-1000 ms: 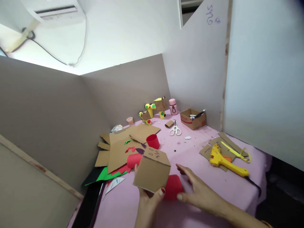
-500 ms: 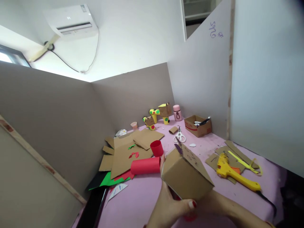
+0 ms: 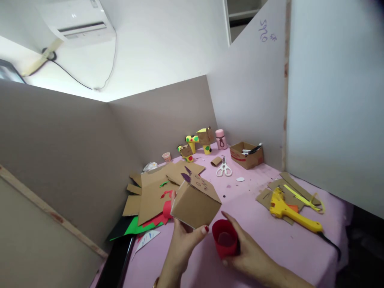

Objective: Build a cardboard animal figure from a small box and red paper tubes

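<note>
Holding the cardboard box [image 3: 196, 206] at the near middle with the left hand [image 3: 184, 243]. Gripping the red tube [image 3: 220, 248] just right with the right hand [image 3: 246, 251], no longer mostly hiding it, keeping both apart.

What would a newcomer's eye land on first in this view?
Probably the cardboard box in the left hand, with purple pieces at its far edge, and the red tube in the right hand. The yellow glue gun at the table's right side also stands out, as do spotted yellow models at the back.
</note>
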Demonstrator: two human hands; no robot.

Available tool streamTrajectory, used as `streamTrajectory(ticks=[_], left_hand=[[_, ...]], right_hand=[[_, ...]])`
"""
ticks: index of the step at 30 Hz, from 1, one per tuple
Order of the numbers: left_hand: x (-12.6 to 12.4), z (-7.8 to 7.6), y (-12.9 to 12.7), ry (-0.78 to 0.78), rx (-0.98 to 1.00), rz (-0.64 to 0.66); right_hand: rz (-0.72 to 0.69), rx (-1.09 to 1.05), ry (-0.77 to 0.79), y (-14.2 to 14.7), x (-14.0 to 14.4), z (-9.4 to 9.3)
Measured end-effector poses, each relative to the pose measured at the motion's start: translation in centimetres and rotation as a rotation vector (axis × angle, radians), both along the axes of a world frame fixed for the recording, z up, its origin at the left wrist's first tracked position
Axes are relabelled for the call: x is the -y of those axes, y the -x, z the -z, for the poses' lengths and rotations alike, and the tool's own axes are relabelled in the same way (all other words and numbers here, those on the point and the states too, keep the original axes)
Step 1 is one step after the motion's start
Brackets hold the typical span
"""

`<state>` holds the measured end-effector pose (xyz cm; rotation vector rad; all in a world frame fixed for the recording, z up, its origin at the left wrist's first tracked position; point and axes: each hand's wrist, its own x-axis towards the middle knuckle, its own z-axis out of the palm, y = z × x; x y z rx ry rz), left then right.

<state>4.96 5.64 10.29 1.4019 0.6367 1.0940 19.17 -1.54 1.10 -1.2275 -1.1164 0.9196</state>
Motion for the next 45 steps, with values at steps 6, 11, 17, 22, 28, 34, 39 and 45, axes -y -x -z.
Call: streamTrajectory(ticks=[6, 11, 17, 22, 28, 34, 39, 45], left_hand=[[1.7, 0.6, 0.0, -0.007, -0.083, 0.014], [2.9, 0.8, -1.0, -0.140, -0.263, -0.065], [3.6, 3.2, -1.1, -0.284, -0.420, -0.091], [4.6, 4.4, -1.1, -0.318, -0.439, -0.111], [4.8, 5.0, -1.1, -0.358, -0.442, -0.114], [4.6, 5.3, -0.8, -0.338, -0.402, -0.113], [4.6, 5.3, -0.7, -0.237, -0.294, -0.098], [4.4, 5.5, -0.7, -0.253, -0.294, -0.094]], right_hand=[[-0.071, -0.049, -0.088, -1.8, 1.3, 1.4], [0.113, -0.139, -0.081, -3.7, 1.6, 0.7], [0.177, -0.191, 0.014, -3.9, 1.7, 0.6], [0.189, -0.109, 0.039, -3.7, 2.0, 0.9], [0.164, -0.055, 0.054, -3.9, 2.1, 1.1], [0.152, -0.038, 0.085, -3.6, 2.1, 1.1], [0.162, -0.021, 0.099, -3.6, 2.3, 1.1], [0.140, 0.012, 0.071, -3.5, 2.4, 0.8]])
